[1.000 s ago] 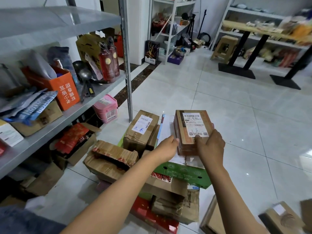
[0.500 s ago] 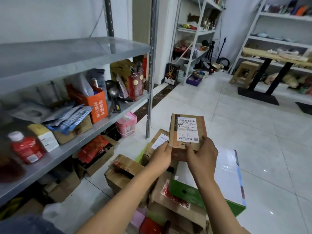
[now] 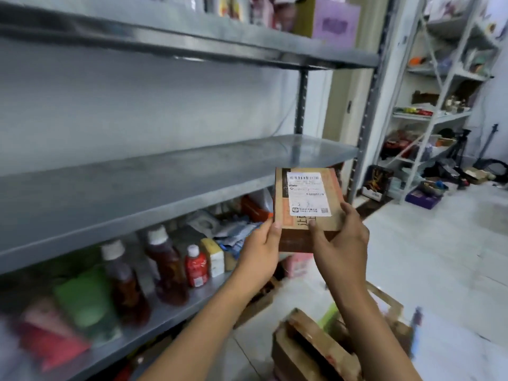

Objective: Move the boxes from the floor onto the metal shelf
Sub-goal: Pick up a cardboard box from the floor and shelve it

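Box (image 3: 308, 204) gripped at its near end by left hand (image 3: 259, 253) and right hand (image 3: 342, 244) — long axis pointing far, bare shelf (image 3: 154, 182) just left.

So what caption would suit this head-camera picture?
Both hands, left hand and right hand, hold a labelled cardboard box before the bare middle metal shelf.

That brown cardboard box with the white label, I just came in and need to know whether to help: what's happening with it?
A person holds the brown cardboard box with a white shipping label in both hands, left hand at its left edge, right hand at its near right corner. It is up in the air in front of the bare middle level of the grey metal shelf, not yet set down. More cardboard boxes sit on the floor below.
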